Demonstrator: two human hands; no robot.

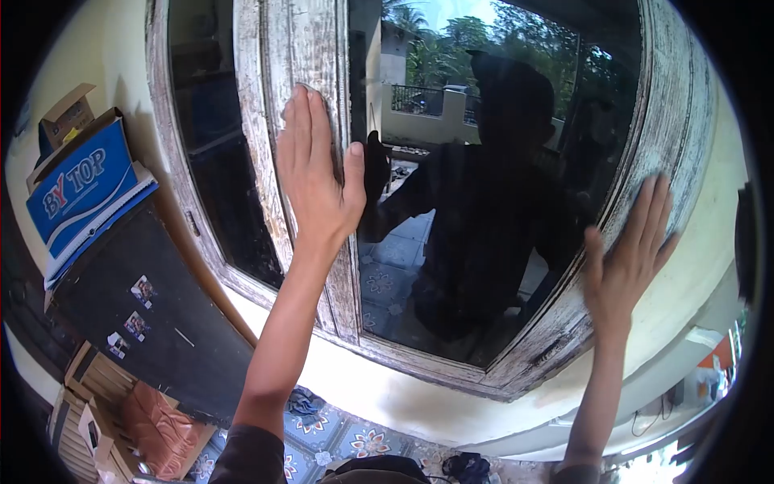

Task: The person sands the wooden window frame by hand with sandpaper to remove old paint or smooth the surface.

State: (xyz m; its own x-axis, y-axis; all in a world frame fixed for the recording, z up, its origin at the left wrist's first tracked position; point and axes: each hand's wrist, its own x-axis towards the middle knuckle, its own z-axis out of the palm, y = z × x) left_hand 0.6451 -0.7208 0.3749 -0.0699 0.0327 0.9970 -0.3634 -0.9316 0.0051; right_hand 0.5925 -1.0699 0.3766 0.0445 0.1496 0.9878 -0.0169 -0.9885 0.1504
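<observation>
A weathered wooden window frame with peeling white paint fills the middle of the view. My left hand lies flat against its upright post, fingers stretched upward and thumb apart. On the right, my right hand is spread over the frame's right side, its fingers pointing up. Neither hand holds anything. Between them is a dark glass pane, which reflects a person in a cap, trees and a fence. A narrower glass pane stands left of the post.
A dark cabinet with small stickers stands at the left, a blue box on top. Below it is a wooden chair with an orange-brown cushion. Patterned blue tiles cover the floor, with dark cloth lying by the wall.
</observation>
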